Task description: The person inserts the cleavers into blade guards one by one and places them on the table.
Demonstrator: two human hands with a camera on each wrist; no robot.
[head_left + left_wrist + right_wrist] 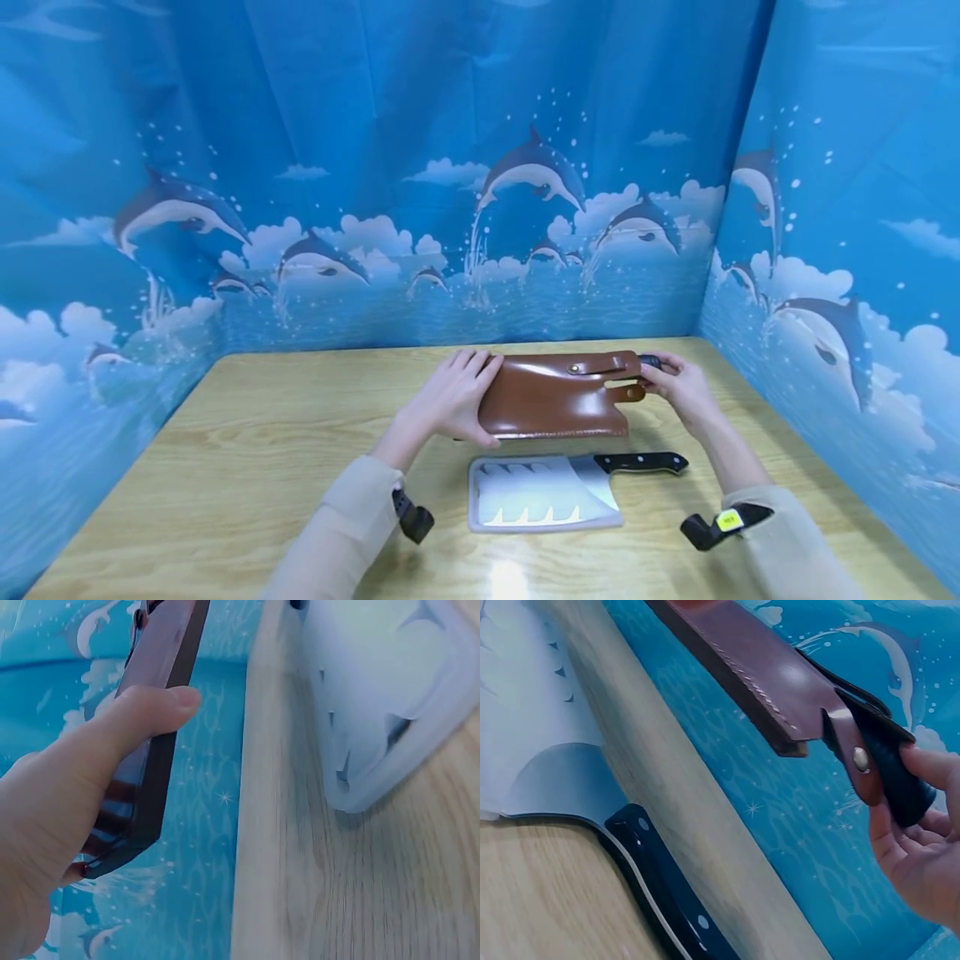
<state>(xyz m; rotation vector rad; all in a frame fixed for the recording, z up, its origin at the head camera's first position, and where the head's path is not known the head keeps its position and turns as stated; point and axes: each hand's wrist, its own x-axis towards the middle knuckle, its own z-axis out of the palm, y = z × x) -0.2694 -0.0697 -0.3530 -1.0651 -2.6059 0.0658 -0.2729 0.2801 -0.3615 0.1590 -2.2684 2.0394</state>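
A brown leather knife sheath (555, 404) is held up above the far part of the table. My left hand (457, 398) grips its left end, the thumb (169, 709) across the dark edge. From the sheath's right end sticks out a black knife handle (904, 787), and the sheath hides the blade. My right hand (678, 387) holds that handle between thumb and fingers. Beside the handle hangs a strap with a metal snap (861, 759). Nearer me, a cleaver (641, 462) with a black riveted handle lies on the table, its blade mostly inside a whitish blade cover (525, 496).
The wooden table (285, 467) carries these things. Blue curtains (420, 167) printed with dolphins and clouds hang behind it and along both sides. A dark wrist camera (412, 517) is strapped at the left sleeve, another camera (705, 531) at the right.
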